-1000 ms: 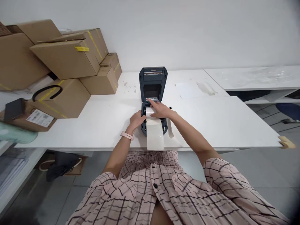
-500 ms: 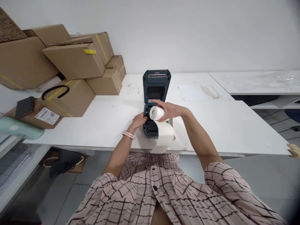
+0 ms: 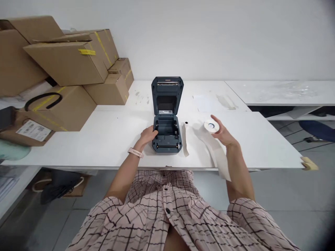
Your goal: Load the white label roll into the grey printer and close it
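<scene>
Here, the right hand [image 3: 223,133], fingers curled in a wide grip, holds a white roll [image 3: 210,130] over the table [image 3: 115,139], right of the open printer [image 3: 167,143]. The left hand [image 3: 149,135], partly closed, grips the printer's left rim. The roll's loose strip [image 3: 221,158] drapes past the table's near edge; catching there could crease or unwind it, and a slack right grip could drop the roll.
</scene>
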Demonstrator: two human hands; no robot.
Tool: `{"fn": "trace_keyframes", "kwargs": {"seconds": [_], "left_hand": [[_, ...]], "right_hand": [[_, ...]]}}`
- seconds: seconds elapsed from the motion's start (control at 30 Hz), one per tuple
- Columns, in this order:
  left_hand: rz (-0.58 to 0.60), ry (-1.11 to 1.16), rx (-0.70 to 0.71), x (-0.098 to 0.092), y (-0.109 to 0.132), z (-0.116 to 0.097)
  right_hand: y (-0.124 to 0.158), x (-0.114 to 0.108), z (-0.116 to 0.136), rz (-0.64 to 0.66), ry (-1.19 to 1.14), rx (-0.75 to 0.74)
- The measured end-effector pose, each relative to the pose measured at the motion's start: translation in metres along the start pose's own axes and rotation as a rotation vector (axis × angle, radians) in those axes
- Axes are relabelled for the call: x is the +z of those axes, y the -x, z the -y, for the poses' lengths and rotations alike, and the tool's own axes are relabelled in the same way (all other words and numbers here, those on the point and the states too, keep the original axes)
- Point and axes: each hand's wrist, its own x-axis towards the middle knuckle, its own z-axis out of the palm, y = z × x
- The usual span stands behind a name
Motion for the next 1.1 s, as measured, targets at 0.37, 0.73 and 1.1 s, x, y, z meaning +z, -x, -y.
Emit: {"fn": "trace_keyframes", "kwargs": {"seconds": [0.37,0.73,1.1], "left_hand": [[-0.004,0.059,0.006,0.002,-0.001,0.002],[-0.022,0.022,-0.009,0.002,0.004,-0.003],[-0.029,0.027,0.0,0.005,0.003,-0.001]], "right_hand": [[-0.021,0.015,-0.009,-0.013,-0.232,0.191],[0.018,0.15,0.052,-0.413,-0.23,0.201],[-0.029,0.181,-0.025,-0.447,-0.341,0.345]]}}
